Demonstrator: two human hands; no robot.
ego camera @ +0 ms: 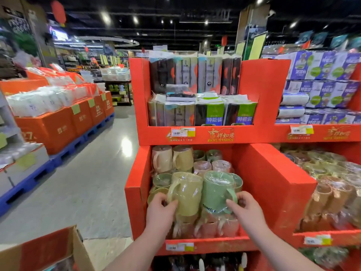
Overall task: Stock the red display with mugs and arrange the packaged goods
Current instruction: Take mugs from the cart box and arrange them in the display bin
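Floor aisle: open room lies left of the red display. Its far side is bounded by orange cartons on a blue pallet.
Red display: two open levels are in view, an upper shelf and a lower bin. A third level below is cut off by the frame edge.
Neighbouring display: it stands against the right side. Its stock is blurred and cut off at the frame edge.
Brown carton: one, at lower left with its flap open. The contents are not readable.
Packaged goods: two tiers on the upper shelf, standing upright, with a few packs lying flat between the tiers. The exact count is unclear.
Stocked mugs: film-wrapped, in the lower bin. At least nine are visible, and the lower layers are hidden.
Olive mug: one, upright, above the front of the bin and touching the green mug.
Green mug: one, upright, with its handle to the right.
Left hand: its fingers are curled round the lower side of the olive mug.
Right hand: it grips the green mug at the handle.
Price labels: two on this display, one per shelf edge. The text is illegible.
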